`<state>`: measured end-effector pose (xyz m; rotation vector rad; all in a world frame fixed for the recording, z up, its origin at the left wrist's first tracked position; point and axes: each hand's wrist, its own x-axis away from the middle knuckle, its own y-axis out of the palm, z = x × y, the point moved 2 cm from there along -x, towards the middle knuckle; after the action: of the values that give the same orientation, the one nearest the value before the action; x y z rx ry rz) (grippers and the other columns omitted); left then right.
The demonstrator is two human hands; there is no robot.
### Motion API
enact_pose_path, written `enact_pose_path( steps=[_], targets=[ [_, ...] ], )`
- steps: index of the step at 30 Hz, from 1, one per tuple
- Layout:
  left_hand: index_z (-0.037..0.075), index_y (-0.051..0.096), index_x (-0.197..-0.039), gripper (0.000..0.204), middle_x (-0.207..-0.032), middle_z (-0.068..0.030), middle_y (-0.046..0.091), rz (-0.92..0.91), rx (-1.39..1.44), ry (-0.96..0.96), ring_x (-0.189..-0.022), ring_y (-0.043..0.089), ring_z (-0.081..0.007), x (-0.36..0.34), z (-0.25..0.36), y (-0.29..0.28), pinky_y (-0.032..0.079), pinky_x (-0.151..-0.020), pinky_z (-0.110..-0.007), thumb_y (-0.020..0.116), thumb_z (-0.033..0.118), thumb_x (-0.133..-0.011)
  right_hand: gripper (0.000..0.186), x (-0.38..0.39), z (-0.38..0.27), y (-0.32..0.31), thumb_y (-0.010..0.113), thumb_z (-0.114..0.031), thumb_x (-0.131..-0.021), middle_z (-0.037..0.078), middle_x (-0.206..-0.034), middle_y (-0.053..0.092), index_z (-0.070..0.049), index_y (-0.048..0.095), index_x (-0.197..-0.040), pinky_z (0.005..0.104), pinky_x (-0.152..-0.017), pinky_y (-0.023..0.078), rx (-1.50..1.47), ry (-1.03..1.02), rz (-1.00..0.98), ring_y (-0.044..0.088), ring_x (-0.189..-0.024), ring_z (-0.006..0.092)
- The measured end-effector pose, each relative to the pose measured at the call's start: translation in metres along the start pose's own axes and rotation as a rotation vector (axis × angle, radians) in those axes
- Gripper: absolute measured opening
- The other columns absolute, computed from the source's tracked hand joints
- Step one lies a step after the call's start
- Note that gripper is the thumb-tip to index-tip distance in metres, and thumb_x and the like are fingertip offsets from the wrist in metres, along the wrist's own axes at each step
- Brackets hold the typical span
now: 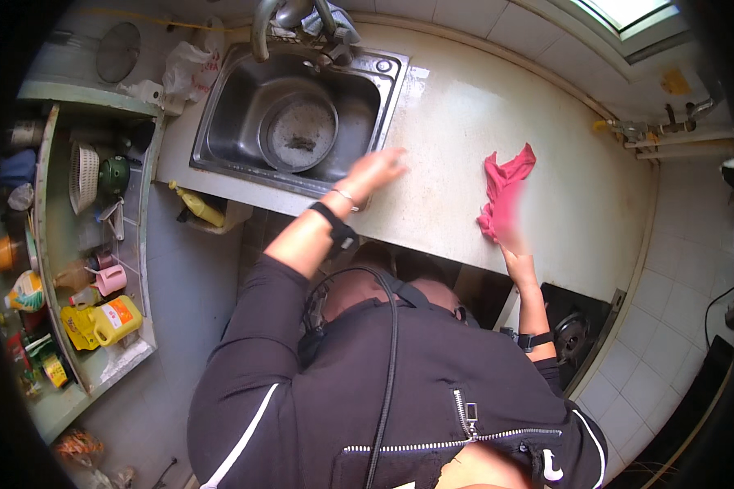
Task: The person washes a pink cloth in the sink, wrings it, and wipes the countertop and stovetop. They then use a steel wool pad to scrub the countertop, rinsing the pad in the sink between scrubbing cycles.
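My right hand (514, 238), smeared by motion, is on a crumpled pink-red cloth (510, 181) on the pale countertop (444, 118). Part of the cloth is blurred along with the fingers, which look closed on it. Over the front right corner of the steel sink (359, 114) hovers my left hand (375, 171). Its fingers are stretched out toward the counter, and nothing is in them. Inside the sink stands a round metal basin (332, 134) of foamy water, with something dark in it.
A faucet (261, 33) arches over the sink's back edge. White plastic bags (189, 69) sit left of it. Green-edged shelves (147, 236) at the left hold a yellow jug (116, 320) and a pink cup (111, 279). Pipes (669, 126) run along the right wall.
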<state>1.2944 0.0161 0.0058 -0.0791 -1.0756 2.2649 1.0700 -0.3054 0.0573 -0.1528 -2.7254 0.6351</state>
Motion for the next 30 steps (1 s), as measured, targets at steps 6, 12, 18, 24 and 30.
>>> enact_pose_path(
  steps=[6,12,18,24,30],
  targets=[
    [0.006,0.066,-0.117,0.033,-0.113,-0.0187,0.068,0.16,-0.091,-0.429,-0.106,0.064,-0.035,0.002,-0.199,-0.069,0.051,-0.09,-0.04,0.065,0.018,-0.086,0.029,-0.019,-0.011,-0.009,0.057,-0.006,-0.096,0.011,-0.112,0.067,0.0,0.058,-0.124,0.0308,-0.095,0.048,0.052,-0.017,0.032,0.064,-0.106,0.017],
    [0.021,0.06,-0.13,0.048,-0.142,-0.0241,0.046,-0.245,-0.379,-0.684,-0.123,0.053,-0.0395,-0.029,-0.329,-0.037,0.044,-0.105,-0.045,0.056,0.008,-0.085,0.026,0.014,-0.004,0.01,0.055,-0.005,-0.096,0.011,-0.11,0.067,-0.001,0.057,-0.122,0.0304,-0.092,0.049,0.053,0.279,-0.006,0.065,-0.101,0.0173],
    [0.005,0.058,-0.127,0.05,-0.119,-0.0236,0.064,-0.301,-0.109,-0.729,-0.116,0.058,-0.0394,-0.035,-0.339,-0.028,0.046,-0.096,-0.046,0.063,0.036,-0.089,0.026,0.025,-0.018,0.035,0.055,-0.004,-0.097,0.011,-0.109,0.069,-0.002,0.058,-0.123,0.0297,-0.091,0.049,0.068,0.423,-0.04,0.065,-0.102,0.0166],
    [0.006,0.061,-0.121,0.046,-0.12,-0.0241,0.063,-0.228,-0.256,-0.522,-0.116,0.058,-0.0392,-0.028,-0.359,-0.039,0.047,-0.096,-0.046,0.068,0.033,-0.085,0.025,0.01,-0.032,0.048,0.056,-0.005,-0.097,0.012,-0.109,0.069,0.001,0.058,-0.12,0.029,-0.091,0.049,-0.059,0.381,0.011,0.065,-0.103,0.0164],
    [0.005,0.063,-0.12,0.059,-0.122,-0.0267,0.062,-0.217,0.089,-0.694,-0.117,0.059,-0.0376,-0.052,-0.377,-0.047,0.047,-0.096,-0.043,0.069,0.05,-0.083,0.023,0.004,-0.045,0.044,0.057,-0.006,-0.096,0.011,-0.109,0.069,0.001,0.061,-0.117,0.0302,-0.092,0.049,0.199,0.402,-0.022,0.065,-0.104,0.0173]
  ],
)
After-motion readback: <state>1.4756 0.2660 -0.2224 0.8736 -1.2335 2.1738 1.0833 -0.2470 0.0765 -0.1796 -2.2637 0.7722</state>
